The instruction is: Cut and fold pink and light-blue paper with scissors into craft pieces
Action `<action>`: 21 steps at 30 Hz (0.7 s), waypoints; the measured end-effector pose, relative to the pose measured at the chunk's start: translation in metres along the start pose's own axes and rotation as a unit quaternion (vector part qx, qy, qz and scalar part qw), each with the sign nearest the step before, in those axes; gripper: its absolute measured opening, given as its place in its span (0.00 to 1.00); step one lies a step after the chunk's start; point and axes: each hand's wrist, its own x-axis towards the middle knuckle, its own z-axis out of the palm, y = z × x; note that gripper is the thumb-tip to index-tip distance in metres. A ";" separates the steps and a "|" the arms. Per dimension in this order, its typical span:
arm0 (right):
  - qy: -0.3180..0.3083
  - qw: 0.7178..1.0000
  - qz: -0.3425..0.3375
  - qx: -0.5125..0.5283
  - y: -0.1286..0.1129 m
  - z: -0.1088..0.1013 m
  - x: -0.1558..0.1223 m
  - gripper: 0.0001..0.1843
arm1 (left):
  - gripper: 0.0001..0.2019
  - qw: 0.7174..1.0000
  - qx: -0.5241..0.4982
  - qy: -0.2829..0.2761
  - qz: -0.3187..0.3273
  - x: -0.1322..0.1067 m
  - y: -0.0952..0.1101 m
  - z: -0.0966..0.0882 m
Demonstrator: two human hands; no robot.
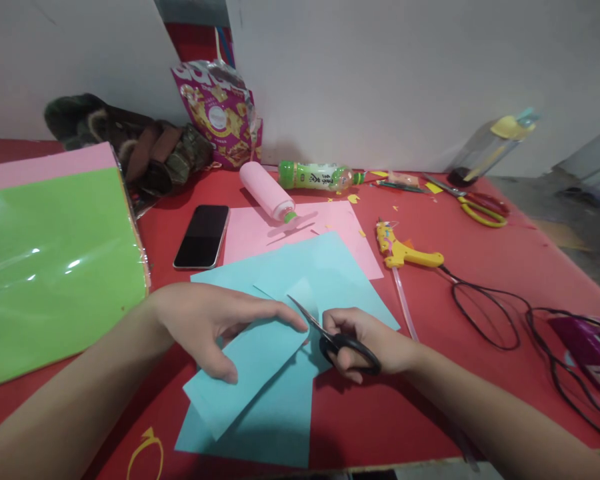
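Observation:
My right hand [367,343] grips black-handled scissors [330,337], their blades pointing up-left over a light blue paper sheet [325,273]. A folded light blue piece [253,373] lies on that sheet. My left hand [215,327] holds the folded piece, thumb on top near its lower edge and forefinger stretched toward the scissor blades. A pink paper sheet [350,230] lies under the blue one, farther back.
On the red table: a wrapped stack of green and pink paper [55,260] at left, a black phone [203,235], a pink tube [267,191], a green bottle [320,176], a yellow glue gun [405,252] with its black cord [485,313], yellow-red scissors [480,207], a snack bag [223,113].

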 end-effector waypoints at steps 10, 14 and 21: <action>-0.012 1.000 -0.005 -0.019 -0.002 -0.001 0.002 0.25 | 0.34 1.000 0.001 -0.015 0.017 0.005 -0.003 0.002; -0.012 1.000 -0.007 -0.021 -0.001 -0.002 0.003 0.25 | 0.33 0.999 -0.016 -0.019 0.026 0.010 -0.002 0.003; 0.026 0.999 0.005 -0.040 0.001 -0.002 0.003 0.26 | 0.33 0.999 -0.033 -0.018 0.031 0.011 -0.003 0.004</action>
